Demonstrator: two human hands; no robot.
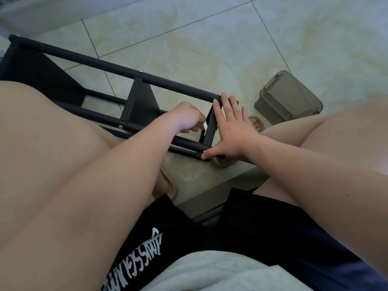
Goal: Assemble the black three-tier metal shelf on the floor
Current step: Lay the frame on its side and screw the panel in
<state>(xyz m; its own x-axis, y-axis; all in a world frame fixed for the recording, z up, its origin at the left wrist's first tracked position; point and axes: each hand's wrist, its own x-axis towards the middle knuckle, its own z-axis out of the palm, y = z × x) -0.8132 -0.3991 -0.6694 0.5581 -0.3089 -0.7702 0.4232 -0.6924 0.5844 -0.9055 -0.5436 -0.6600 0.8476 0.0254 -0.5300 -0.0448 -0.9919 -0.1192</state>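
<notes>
Head view: one shelf (140, 101), three poles (105, 64) counted, is pressed by flat, spread right hand (233, 131); left hand (186, 116) curled, grip cannot be told

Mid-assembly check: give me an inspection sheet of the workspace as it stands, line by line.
Surface: tiled floor, pale glossy tiles with dark grout lines.
Job's things: black shelf lies on its side, posts joined to panels, silver screw heads showing; end panel sits between the post ends.
Clutter: lidded brownish plastic box on the floor past the shelf's end, apart from it.
Grippers: right hand flat against the end panel, thumb on the near post's end; left hand curled at the panel's inner side, and it is unclear whether it holds anything.
Cables: nothing seen.
Surroundings: the person's bare knees on either side; a sandalled foot beside the shelf's end.
</notes>
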